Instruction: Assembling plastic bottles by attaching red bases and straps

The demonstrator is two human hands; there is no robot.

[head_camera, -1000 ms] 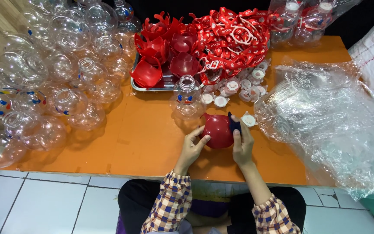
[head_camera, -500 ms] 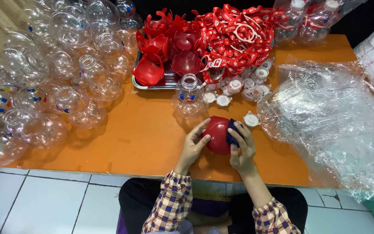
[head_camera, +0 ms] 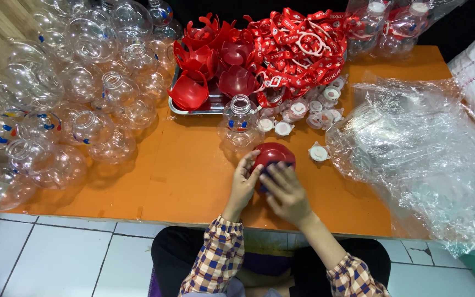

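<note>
A red dome-shaped plastic piece (head_camera: 273, 154) rests on the orange table (head_camera: 182, 176) near its front edge. My left hand (head_camera: 242, 184) grips its left side with fingers curled around the rim. My right hand (head_camera: 286, 190) lies over its front, covering a dark part underneath. Just behind it stands a clear round bottle (head_camera: 240, 127) with an open neck and small coloured marks.
Several clear round bottles (head_camera: 72, 88) crowd the table's left. A metal tray (head_camera: 194, 108) holds red plastic pieces (head_camera: 204, 60); red straps (head_camera: 298, 47) pile behind. White caps (head_camera: 309, 113) lie scattered. A large crumpled clear plastic bag (head_camera: 419, 159) fills the right.
My right hand has slid further over the front of the red piece, hiding the dark part it held beside it. My left hand stays on the left side.
</note>
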